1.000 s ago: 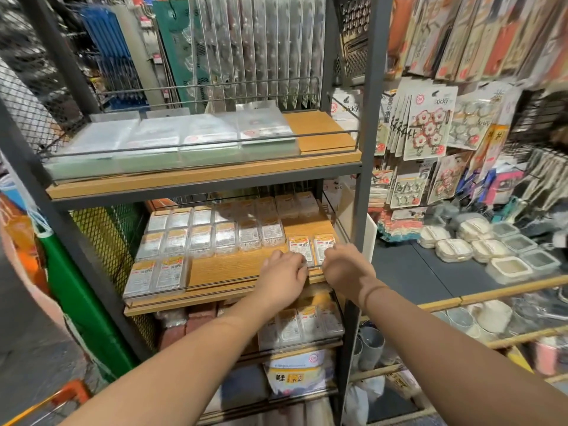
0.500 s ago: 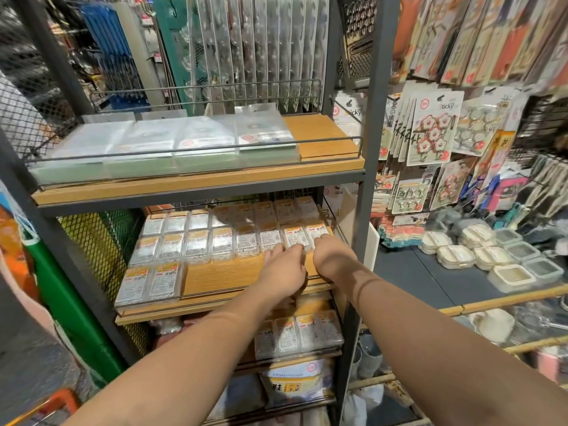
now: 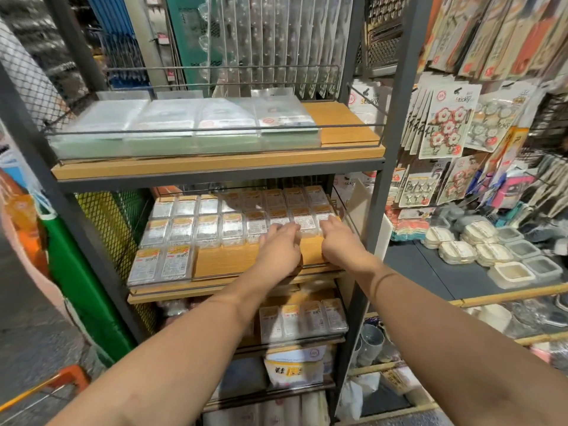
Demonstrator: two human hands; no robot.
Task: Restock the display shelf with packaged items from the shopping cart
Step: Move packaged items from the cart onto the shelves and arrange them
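Both hands have advanced deeper along the middle shelf since the earlier frames, carrying two small clear packets from the front edge back to the second row. Left hand and right hand lie palm down, side by side, a narrow gap between them; fingers are extended and nearly straight, their tips pressing the near ends of the two packets at the right end of that row. These packets lie flat, long axis running front to back, orange label ends toward the rear, flush with the neighbouring packets to their left. Behind them a further row touches the back of the shelf. In front, bare wood extends from the hands' position to the low wire rail along the shelf's front edge; only a pair of packets occupies the front left corner. At right, the packets sit close to the dark upright post. Overhead, the upper shelf limits vertical room. An orange cart handle shows at lower left.
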